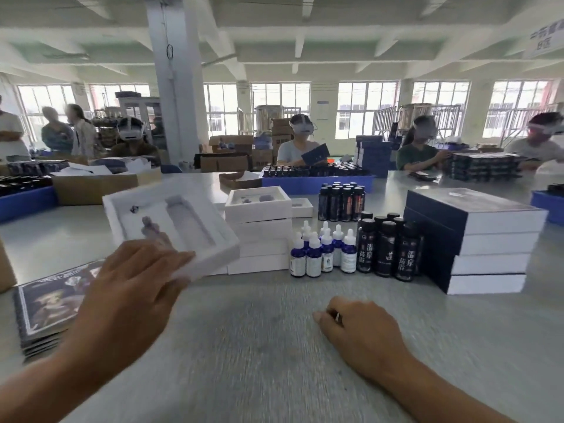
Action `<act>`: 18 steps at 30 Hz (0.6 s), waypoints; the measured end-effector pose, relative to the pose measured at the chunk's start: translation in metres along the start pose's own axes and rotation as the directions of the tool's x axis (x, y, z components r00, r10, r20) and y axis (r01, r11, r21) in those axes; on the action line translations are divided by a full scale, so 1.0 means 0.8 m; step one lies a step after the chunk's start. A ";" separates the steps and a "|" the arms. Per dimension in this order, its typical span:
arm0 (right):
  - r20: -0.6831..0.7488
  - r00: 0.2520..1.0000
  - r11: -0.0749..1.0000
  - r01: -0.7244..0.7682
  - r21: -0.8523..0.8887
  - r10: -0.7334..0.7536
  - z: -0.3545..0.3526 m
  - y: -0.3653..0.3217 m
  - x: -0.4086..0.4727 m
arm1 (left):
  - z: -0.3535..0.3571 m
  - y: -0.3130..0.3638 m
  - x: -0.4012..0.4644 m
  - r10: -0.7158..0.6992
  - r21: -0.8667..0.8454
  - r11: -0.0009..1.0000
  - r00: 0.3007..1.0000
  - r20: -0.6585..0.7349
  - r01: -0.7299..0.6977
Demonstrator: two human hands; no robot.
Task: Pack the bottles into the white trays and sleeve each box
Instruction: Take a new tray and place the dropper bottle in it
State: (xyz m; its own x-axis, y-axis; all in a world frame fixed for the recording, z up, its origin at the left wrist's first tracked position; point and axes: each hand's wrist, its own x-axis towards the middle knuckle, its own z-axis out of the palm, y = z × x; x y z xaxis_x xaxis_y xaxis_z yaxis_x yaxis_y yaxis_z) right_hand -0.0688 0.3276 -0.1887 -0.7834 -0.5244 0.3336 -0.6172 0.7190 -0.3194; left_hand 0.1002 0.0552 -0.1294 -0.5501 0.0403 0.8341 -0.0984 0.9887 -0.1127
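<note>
Nearest the camera, the right hand (355,332) rests on the grey table (250,346) with its fingers curled under and nothing visibly gripped; a thin pale sliver shows near the knuckles, too small to identify. The left hand (134,288) is raised over the table's left side and grips the near edge of a white tray (171,221), its fingers lying over the rim so the tray tilts up and away from the table. The tray's foam insert shows one long slot and smaller cut-outs, all without bottles. Under the left forearm lies a stack of dark printed sleeves (48,306), flat on the table. Just behind the held tray stands a stack of white trays (259,230), the top one open-faced. To its right stands a cluster of small blue dropper bottles (323,253) with white caps, and touching that group on the right, tall dark bottles (387,247) with printed labels. Another group of dark bottles stands farther back. At the right is a stack of sleeved boxes (476,239), dark on top with white sides. Across the table sit other workers wearing headsets (300,148) among cardboard cartons and blue bins of bottles.
</note>
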 end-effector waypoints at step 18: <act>-0.073 0.986 0.943 -0.121 0.310 0.150 -0.004 0.010 0.007 | 0.023 0.056 -0.057 -0.241 -0.611 0.635 0.873 0.424 0.472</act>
State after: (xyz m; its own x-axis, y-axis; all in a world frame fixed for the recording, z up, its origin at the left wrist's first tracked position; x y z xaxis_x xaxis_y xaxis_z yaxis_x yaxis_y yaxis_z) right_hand -0.0779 0.3319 -0.1863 -0.8598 -0.3757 0.3458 -0.5101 0.5999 -0.6164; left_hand 0.1055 0.0951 -0.1829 -0.8084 -0.2641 0.5261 0.1848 0.7347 0.6527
